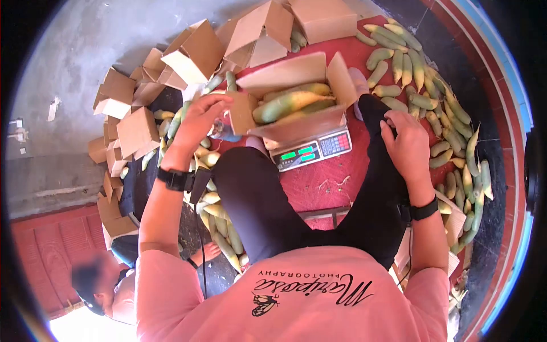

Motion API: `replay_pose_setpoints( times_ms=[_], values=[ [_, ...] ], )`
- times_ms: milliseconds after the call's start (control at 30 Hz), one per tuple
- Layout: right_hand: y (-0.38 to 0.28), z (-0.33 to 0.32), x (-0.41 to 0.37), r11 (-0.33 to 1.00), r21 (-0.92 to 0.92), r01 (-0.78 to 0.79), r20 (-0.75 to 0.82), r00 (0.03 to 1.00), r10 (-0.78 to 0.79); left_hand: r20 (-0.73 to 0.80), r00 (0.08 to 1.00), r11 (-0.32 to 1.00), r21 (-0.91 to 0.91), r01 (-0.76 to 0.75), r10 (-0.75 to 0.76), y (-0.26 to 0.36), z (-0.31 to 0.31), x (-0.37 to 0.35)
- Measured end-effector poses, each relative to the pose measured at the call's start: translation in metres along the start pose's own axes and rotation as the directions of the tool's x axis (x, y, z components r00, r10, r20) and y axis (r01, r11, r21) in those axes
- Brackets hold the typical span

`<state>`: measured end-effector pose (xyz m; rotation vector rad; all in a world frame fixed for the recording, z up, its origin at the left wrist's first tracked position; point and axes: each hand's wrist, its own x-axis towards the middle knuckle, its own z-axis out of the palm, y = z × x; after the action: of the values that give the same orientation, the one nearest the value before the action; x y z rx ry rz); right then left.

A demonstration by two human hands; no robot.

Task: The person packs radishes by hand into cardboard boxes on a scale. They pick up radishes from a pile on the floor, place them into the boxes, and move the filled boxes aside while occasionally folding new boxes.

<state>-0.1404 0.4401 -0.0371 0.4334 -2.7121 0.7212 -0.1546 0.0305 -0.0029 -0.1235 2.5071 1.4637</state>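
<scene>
A cardboard box (297, 128) with raised flaps stands on a digital scale (310, 149). Several long green-and-yellow radishes (293, 105) lie inside it. My left hand (200, 117) is open, palm down, its fingertips right at the box's left flap. Over my right knee is my right hand (405, 139), with loosely bent fingers apart from the thumb and nothing in it. The scale's green displays face me, between my legs.
A heap of radishes (450, 128) curves along the right side, and more radishes (219, 219) lie by my left leg. Open cardboard boxes (194, 51) line the back and left. A red mat (310, 194) lies beneath. Another person (122, 290) is at lower left, one hand reaching toward the floor.
</scene>
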Motion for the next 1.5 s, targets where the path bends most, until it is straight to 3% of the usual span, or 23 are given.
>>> replay_pose_setpoints(
  times_ms=[33, 100, 167, 233, 300, 367, 433, 500, 633, 1033, 1167, 1233, 1367, 1500],
  values=[
    [0.0, 0.001, -0.001, 1.0, -0.012, 0.0, 0.004, 1.0, 0.0, 0.002, 0.999, 0.999, 0.014, 0.044, -0.044, 0.006, -0.001, -0.013],
    [-0.001, 0.001, -0.001, 1.0, -0.024, -0.015, 0.064, 0.998, 0.017, -0.099, 0.992, 0.997, 0.028, -0.072, 0.074, 0.009, 0.002, -0.036],
    [-0.001, 0.004, 0.0, 0.997, -0.036, 0.075, -0.026, 0.997, -0.076, -0.133, 0.991, 0.995, 0.092, 0.039, -0.026, 0.03, 0.008, -0.067],
    [-0.003, 0.004, 0.0, 0.999, -0.029, 0.044, 0.012, 0.999, -0.044, -0.193, 0.957, 0.898, 0.424, -0.116, 0.215, 0.032, 0.009, -0.085],
    [-0.004, 0.005, 0.0, 0.999, -0.045, 0.03, 0.021, 0.999, -0.029, -0.226, 0.941, 0.882, 0.453, -0.129, 0.254, 0.032, 0.009, -0.104],
    [-0.003, 0.008, 0.0, 0.998, -0.053, 0.027, 0.036, 0.999, -0.025, -0.246, 0.881, 0.785, 0.589, -0.195, 0.404, 0.024, 0.008, -0.118],
    [-0.004, 0.01, 0.001, 0.998, -0.062, 0.023, 0.044, 0.999, -0.02, -0.256, 0.892, 0.791, 0.59, -0.16, 0.372, 0.023, 0.013, -0.133],
    [-0.006, 0.011, 0.002, 0.994, -0.082, 0.07, 0.007, 0.998, -0.07, -0.197, 0.868, 0.689, 0.695, -0.203, 0.455, 0.016, 0.019, -0.142],
    [-0.012, 0.015, 0.005, 0.995, -0.078, 0.062, 0.031, 0.998, -0.06, -0.135, 0.88, 0.598, 0.778, -0.191, 0.456, -0.002, 0.03, -0.149],
    [-0.017, 0.025, 0.005, 0.998, 0.001, 0.06, -0.026, 0.998, -0.06, -0.207, 0.836, 0.604, 0.778, -0.174, 0.508, -0.004, 0.033, -0.144],
    [-0.008, 0.018, -0.009, 0.95, 0.301, 0.085, -0.196, 0.98, -0.026, -0.167, 0.854, 0.591, 0.784, -0.188, 0.493, -0.001, 0.035, -0.145],
    [-0.001, 0.002, -0.028, 0.934, 0.351, 0.068, -0.211, 0.978, 0.008, -0.175, 0.843, 0.591, 0.783, -0.193, 0.508, -0.001, 0.038, -0.145],
    [0.036, -0.034, -0.108, 0.938, 0.283, -0.199, -0.174, 0.951, 0.254, -0.159, 0.861, 0.595, 0.781, -0.191, 0.484, -0.008, 0.039, -0.146],
    [0.08, -0.028, -0.238, 0.862, -0.109, -0.495, -0.034, 0.868, 0.495, -0.135, 0.871, 0.585, 0.787, -0.195, 0.472, -0.011, 0.041, -0.146]
  ],
)
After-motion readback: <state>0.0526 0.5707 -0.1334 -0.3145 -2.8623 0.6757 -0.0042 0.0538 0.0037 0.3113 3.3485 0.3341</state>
